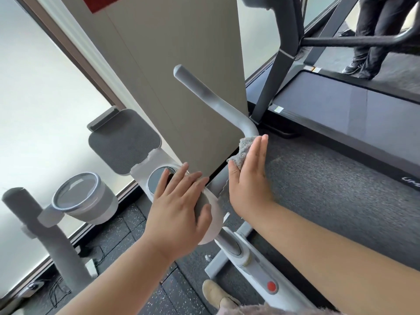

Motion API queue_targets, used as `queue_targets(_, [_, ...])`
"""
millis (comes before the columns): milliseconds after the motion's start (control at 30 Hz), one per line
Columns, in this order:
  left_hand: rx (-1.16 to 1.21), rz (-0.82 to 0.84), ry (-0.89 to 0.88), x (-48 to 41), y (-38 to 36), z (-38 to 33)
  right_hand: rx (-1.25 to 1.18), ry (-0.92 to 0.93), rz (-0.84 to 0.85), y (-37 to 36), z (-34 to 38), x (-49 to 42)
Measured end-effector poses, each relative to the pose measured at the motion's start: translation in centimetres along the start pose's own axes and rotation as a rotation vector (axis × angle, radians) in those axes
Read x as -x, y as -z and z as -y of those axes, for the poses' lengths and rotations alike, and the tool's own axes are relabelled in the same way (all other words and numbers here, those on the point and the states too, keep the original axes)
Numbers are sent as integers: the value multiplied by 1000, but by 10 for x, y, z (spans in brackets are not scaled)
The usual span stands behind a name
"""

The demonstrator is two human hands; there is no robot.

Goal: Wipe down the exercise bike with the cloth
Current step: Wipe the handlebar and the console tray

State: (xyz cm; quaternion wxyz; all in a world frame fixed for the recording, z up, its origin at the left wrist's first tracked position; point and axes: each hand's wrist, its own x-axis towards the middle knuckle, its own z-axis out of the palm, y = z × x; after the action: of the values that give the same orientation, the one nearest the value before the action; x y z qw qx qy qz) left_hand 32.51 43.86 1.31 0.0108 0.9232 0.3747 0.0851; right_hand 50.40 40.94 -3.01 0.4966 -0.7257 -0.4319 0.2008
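One wide-angle camera, worn on the person's head, looks forward and steeply down from close above the exercise bike (256, 269), whose handlebar (211, 98) runs toward 11 o'clock, with a treadmill (341, 105) at 2 o'clock and a window (34, 98) at 9 o'clock.

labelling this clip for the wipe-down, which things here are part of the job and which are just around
Part of the job: exercise bike; handlebar; grey cloth; right hand pressing it on the handlebar bend; left hand resting on the console.

Just around: treadmill; another person's legs; cables on the floor.
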Motion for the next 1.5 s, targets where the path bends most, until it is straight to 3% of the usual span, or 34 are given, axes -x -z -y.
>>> queue_targets(200, [-31,35,1,0,0,3,-219,-261,156,-2,20,25])
queue_targets(433, [-90,164,18,-14,7,-7,-287,-429,5,12,25,-17])
queue_targets(567, [-45,122,-18,-33,4,-21,-291,-501,50,4,29,3])
queue_targets(867, [79,19,-35,-26,2,-19,-295,-479,-126,16,15,-47])
queue_targets(1033, [60,68,-52,-30,1,-18,-298,-485,-19,19,18,-30])
queue_targets(1233, [-13,86,-98,-34,3,-18,-307,-439,-18,32,-6,-92])
queue_targets(1367, [-5,106,-107,-34,2,-18,-225,-372,-18,32,16,-55])
queue_targets(1500, [-22,109,-112,-36,2,-18,-57,-325,109,40,18,-62])
